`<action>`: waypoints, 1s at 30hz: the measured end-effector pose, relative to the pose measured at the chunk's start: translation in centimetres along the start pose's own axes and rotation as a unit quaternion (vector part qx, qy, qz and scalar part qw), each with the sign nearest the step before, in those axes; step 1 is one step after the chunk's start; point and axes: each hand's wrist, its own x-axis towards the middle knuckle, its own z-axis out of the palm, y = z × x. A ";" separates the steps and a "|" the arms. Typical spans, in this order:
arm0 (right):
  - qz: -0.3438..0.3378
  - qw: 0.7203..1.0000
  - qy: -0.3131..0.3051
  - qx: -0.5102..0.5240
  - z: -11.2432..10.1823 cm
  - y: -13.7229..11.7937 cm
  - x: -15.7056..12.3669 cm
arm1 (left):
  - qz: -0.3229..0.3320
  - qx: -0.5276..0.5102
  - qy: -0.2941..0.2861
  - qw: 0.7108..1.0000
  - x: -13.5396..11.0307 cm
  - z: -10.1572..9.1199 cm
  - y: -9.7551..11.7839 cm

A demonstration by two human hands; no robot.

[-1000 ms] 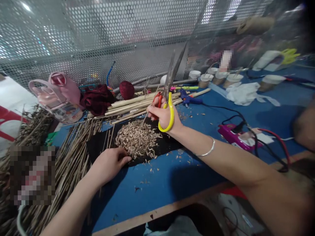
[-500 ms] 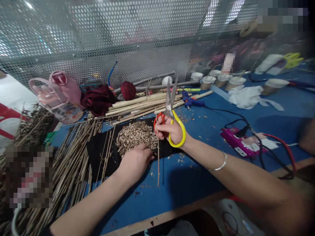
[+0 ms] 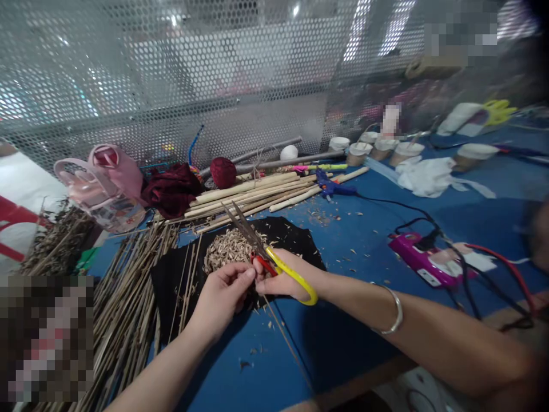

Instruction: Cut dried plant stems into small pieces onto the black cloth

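Note:
My right hand (image 3: 286, 280) grips scissors (image 3: 262, 252) with one yellow and one red handle, blades nearly closed and pointing up-left over a heap of cut stalk chips (image 3: 227, 247) on a black cloth (image 3: 171, 274). A thin stalk (image 3: 286, 337) runs from the hands down toward the table's near edge. My left hand (image 3: 223, 294) pinches the stalk's top end right beside the scissor handles, its fingertips touching my right hand.
Long dry stalks (image 3: 124, 297) lie in a bundle at the left. Behind the cloth are thicker pale sticks (image 3: 253, 191), dark red yarn (image 3: 223, 171), a blue glue gun (image 3: 332, 184) and a pink device with cables (image 3: 422, 264). Paper cups (image 3: 377, 150) and mesh wall stand at the back.
My right hand dropped from raised over the sticks to low over the cloth, tipping the scissors from upright to leaning left. My left hand came off the cloth and met it at the stalk.

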 end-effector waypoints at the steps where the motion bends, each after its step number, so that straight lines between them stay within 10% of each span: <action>1: 0.000 1.000 -0.002 0.000 0.2 0.0 0.0 | 0.000 -0.031 0.012 0.999 0.1 -0.1 0.0; 9: 0.008 0.997 -0.010 0.081 0.4 0.2 -0.2 | 0.056 -0.153 0.171 0.972 0.5 -1.5 0.7; 30: 0.029 0.990 -0.137 -0.006 0.2 -0.6 -0.9 | -0.058 -0.153 -0.080 0.983 -0.4 -2.1 1.1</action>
